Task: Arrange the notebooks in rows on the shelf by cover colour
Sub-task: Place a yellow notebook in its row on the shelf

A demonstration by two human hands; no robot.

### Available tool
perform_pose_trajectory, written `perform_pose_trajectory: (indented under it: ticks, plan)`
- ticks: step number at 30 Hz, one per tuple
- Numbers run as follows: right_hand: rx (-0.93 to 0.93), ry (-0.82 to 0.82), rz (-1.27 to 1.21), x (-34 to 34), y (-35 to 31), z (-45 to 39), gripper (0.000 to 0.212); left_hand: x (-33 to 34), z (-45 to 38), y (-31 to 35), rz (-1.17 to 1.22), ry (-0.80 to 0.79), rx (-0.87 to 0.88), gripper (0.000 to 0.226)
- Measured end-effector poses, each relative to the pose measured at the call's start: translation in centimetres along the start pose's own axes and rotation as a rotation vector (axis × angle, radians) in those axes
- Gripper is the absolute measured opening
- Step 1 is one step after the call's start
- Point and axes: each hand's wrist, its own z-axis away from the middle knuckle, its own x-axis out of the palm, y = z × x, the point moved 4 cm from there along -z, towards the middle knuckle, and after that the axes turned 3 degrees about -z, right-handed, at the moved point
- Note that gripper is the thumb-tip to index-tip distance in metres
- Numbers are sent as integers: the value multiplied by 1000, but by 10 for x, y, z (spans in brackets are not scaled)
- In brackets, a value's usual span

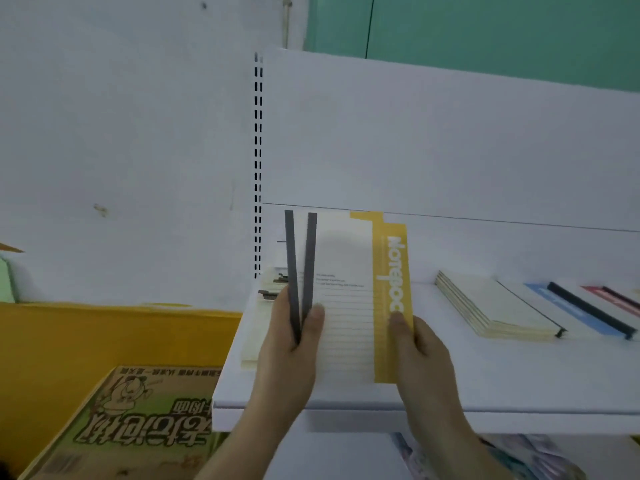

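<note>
Both hands hold up two yellow-banded notebooks (360, 299) with grey spines, fanned apart, above the white shelf (485, 386). My left hand (287, 344) grips the spine side with the thumb on the cover. On the yellow edge, my right hand (415, 341) pinches with its thumb on top. Under them, at the shelf's left end, lies a stack of pale yellow notebooks (256, 327). Farther right lie another pale stack (491, 310), a blue notebook (571, 310) and a red notebook (609, 296).
A slotted upright (257, 161) marks the shelf's left end. A cardboard box with a green printed label (131, 424) sits low at the left, by a yellow surface (104, 334). Coloured items show below the shelf at the lower right.
</note>
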Motion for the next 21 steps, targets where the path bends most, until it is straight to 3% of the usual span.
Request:
perform_pose_trajectory:
  ticks: [4, 8, 10, 17, 21]
  plan:
    - [-25, 80, 81, -18, 4, 6, 26, 24, 7, -8, 3, -138, -7, 37]
    - [-65, 184, 220, -52, 13, 9, 40, 52, 17, -12, 155, -342, -190, 38]
    - [-79, 207, 269, -69, 16, 11, 46, 65, 23, -11, 158, -387, -183, 40]
    - [-72, 143, 305, -149, 28, 14, 23, 141, 43, 8, 98, -408, -97, 49]
    - [-100, 204, 348, -214, 36, 12, 40, 200, 59, 24, 57, -395, -53, 63]
